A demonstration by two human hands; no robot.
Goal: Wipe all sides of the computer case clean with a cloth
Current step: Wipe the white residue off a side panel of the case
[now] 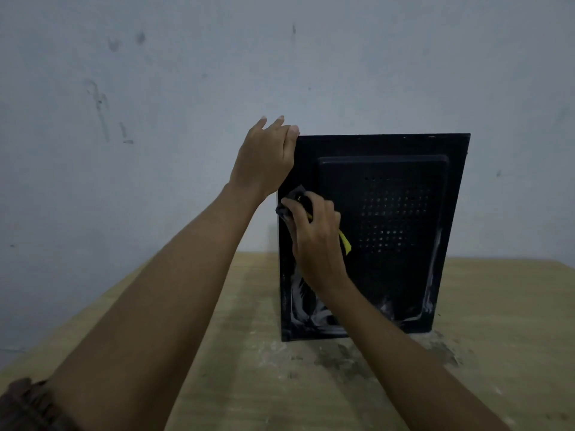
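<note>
Mid-wipe on the near panel: left hand [264, 157] grips the case [404, 213] at its top corner, right hand [314, 234] clutches the cloth [291, 202]. Next, sweep down over seemingly dusty smears [298, 303].

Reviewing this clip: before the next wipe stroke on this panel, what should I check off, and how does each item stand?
1. Case stands upright on the table: ok.
2. Left hand grips the case's top corner: ok.
3. Right hand holds the cloth against the panel: ok.
4. Lower panel free of white smears: not ok.
5. Other sides wiped: cannot tell.
</note>
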